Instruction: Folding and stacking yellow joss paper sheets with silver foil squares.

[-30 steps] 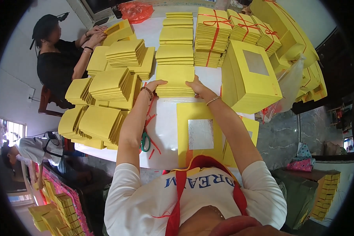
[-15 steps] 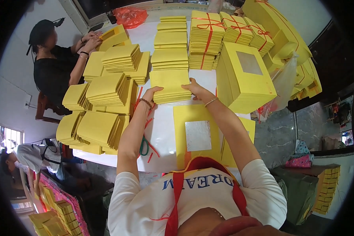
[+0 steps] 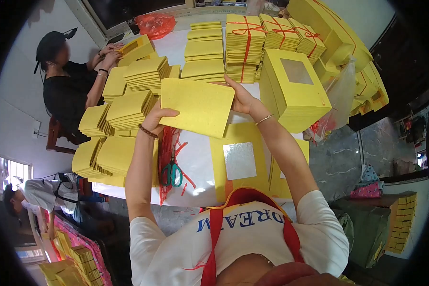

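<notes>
Between my two hands is a stack of folded yellow paper (image 3: pixel 198 107), raised off the table and tilted, its flat top facing me. My left hand (image 3: pixel 155 118) is closed on its left end, thumb on top. On the right end, my right hand (image 3: pixel 243 99) grips the far corner; some of its fingers are hidden behind the stack. Just beyond lies a column of similar folded yellow stacks (image 3: pixel 203 68). Nearer to me, a yellow sheet with a silver rectangle (image 3: pixel 240 161) lies flat. Green-handled scissors (image 3: pixel 171 174) rest on red ribbon strips (image 3: pixel 168 143) beside my left forearm.
More folded yellow piles (image 3: pixel 128 108) crowd the left side. Ribbon-tied bundles (image 3: pixel 245 43) stand at the back right, before a tall yellow block with a silver panel (image 3: pixel 298 90). A co-worker's hands (image 3: pixel 110 56) handle a yellow box at far left. A red plastic bag (image 3: pixel 156 24) lies behind.
The stack in my hands has come up off the table, toward me and to the left, and has tilted. My left arm has swung left, uncovering more ribbon and the scissors.
</notes>
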The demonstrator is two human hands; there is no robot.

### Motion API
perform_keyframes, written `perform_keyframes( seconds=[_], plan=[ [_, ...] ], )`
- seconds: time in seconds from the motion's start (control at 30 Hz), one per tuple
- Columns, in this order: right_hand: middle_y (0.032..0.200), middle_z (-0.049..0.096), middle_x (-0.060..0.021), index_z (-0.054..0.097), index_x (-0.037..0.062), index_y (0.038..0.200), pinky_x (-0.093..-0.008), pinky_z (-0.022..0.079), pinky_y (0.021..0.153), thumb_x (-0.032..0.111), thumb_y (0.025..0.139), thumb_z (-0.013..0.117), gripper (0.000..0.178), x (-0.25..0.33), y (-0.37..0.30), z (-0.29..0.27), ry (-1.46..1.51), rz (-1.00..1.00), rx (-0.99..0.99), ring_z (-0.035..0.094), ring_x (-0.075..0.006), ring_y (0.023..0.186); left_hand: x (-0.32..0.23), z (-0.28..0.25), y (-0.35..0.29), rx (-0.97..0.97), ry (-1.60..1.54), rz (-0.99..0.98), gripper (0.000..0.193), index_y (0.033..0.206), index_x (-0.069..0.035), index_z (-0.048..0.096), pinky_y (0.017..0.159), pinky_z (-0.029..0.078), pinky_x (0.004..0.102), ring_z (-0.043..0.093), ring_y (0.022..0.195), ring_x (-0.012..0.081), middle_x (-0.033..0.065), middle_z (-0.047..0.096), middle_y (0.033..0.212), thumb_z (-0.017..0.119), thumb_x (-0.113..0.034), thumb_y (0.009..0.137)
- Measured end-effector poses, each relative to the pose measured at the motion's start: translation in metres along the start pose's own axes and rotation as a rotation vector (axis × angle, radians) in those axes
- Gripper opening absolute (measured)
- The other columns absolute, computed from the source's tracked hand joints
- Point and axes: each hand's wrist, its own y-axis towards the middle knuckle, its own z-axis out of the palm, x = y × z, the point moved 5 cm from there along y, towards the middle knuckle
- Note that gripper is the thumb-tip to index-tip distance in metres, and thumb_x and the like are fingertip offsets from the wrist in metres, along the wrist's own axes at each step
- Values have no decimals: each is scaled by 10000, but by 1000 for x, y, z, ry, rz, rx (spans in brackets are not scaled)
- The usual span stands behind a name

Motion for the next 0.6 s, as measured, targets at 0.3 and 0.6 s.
perform_keyframes(
  seconds=[0.3,0.6],
  plan=[
    [1377,375,-126,313,37,1374,-318,319,1020,523,797,559,794,65,-44,54,-854,-297,232,387,-220,1244,-45,9,-1,-24,265,59,814,1317,-52,362,957,380,320,480,1133,204,77,509,1218,696,21,578],
    [1294,412,-190,227,95,1405,-388,353,971,334,612,739,973,77,-38,67,-1781,-291,-102,428,-307,1184,12,6,41,-158,244,283,820,1279,-64,330,939,392,312,476,1099,173,57,486,1168,746,41,580]
  ],
)
